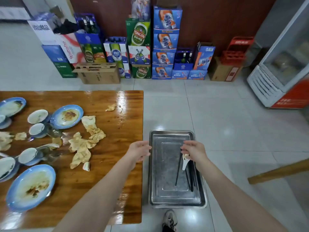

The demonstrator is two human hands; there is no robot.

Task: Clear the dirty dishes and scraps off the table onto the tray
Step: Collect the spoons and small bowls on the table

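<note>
A steel tray (167, 191) sits low beside the right edge of the wooden table (113, 173). My right hand (194, 151) hovers over the tray and pinches a white spoon (185, 162); a black chopstick (177, 171) slants down from under its fingers, and I cannot tell whether it is held. More black chopsticks (192, 180) lie in the tray. My left hand (138, 151) hangs over the table's right edge, fingers relaxed, holding nothing. On the table are dirty blue plates (66, 116) (31, 186), small bowls (38, 116), glasses (53, 131) and crumpled stained napkins (83, 146).
Another napkin scrap (111, 107) lies near the table's far right corner. Stacked beer cartons (140, 47) line the back wall. A glass-door fridge (284, 67) stands at the right, and a wooden rail (277, 171) juts in from the right. My shoe (169, 220) is below the tray.
</note>
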